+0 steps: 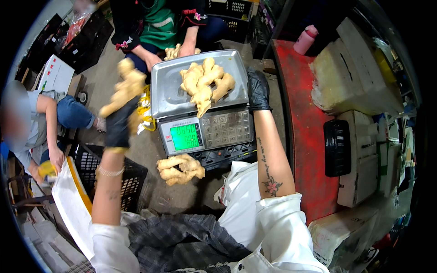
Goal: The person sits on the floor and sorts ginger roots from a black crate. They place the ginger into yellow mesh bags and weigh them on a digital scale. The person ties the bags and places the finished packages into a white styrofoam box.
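Observation:
My left hand [119, 124], in a black glove, grips a large ginger root [127, 85] in the air, left of a digital scale [227, 128]. Several joined lobes of ginger [205, 80] lie on the scale's metal pan [167, 99]. At the pan's right edge is my right hand [258, 88], also black-gloved; its fingers point away from me, and whether they touch the pan is unclear. Another piece of ginger [181, 169] sits just in front of the scale, on my side. The scale's green display is lit.
A co-worker's hands [186, 46] are behind the pan near more ginger [172, 52]. Another person crouches at left by a white foam box [70, 198]. A black crate [133, 191] stands left of me. On the right, a red table [307, 136] holds boxes and a pink bottle [305, 40].

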Motion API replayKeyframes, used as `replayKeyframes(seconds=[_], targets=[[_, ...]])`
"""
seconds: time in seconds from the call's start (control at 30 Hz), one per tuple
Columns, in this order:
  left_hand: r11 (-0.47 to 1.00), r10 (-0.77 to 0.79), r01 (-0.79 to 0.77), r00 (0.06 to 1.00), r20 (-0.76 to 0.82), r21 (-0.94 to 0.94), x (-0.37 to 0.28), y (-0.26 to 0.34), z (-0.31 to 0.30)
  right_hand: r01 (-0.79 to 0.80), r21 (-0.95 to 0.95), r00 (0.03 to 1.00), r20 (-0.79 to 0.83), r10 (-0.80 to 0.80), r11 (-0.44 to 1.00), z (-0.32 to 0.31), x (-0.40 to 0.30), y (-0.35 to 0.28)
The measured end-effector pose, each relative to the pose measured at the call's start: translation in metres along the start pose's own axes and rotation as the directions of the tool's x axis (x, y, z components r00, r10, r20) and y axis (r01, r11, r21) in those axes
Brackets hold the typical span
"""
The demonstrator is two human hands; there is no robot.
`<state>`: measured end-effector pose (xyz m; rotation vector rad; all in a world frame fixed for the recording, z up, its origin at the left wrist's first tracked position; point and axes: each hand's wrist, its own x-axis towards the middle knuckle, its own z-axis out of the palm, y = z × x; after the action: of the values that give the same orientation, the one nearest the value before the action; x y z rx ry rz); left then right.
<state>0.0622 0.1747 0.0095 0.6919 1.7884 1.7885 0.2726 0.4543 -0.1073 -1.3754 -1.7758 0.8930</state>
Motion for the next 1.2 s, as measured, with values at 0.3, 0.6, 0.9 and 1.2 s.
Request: replayKeyframes(seconds=[0.3,0.6,0.9,1.2], targets=[[0.959,-0.267,0.216,0.907,-0.326,-0.183,-0.143,-0.002,-0.124,0.097,-0.135,0.995,0.025,-0.095,0.986,-0.007,-0.053,-0.083],[0.972,-0.235,0.207,0.883,-0.407,-0.111,-0.168,-0.016,-0.134,0.248,-0.332,0.951,0.265,-0.162,0.910,0.027,-0.077,-0.092],[0.967,-0.254,0.220,0.872,-0.417,-0.130,-0.185,-0.037,-0.140,0.187,-0.437,0.968,0.236,-0.088,0.880,0.065,-0.092,-0.092],[0.880,-0.443,0.288,0.785,-0.434,-0.378,-0.198,-0.062,-0.166,0.223,-0.149,0.974,0.084,-0.212,0.963,0.091,-0.067,-0.064]])
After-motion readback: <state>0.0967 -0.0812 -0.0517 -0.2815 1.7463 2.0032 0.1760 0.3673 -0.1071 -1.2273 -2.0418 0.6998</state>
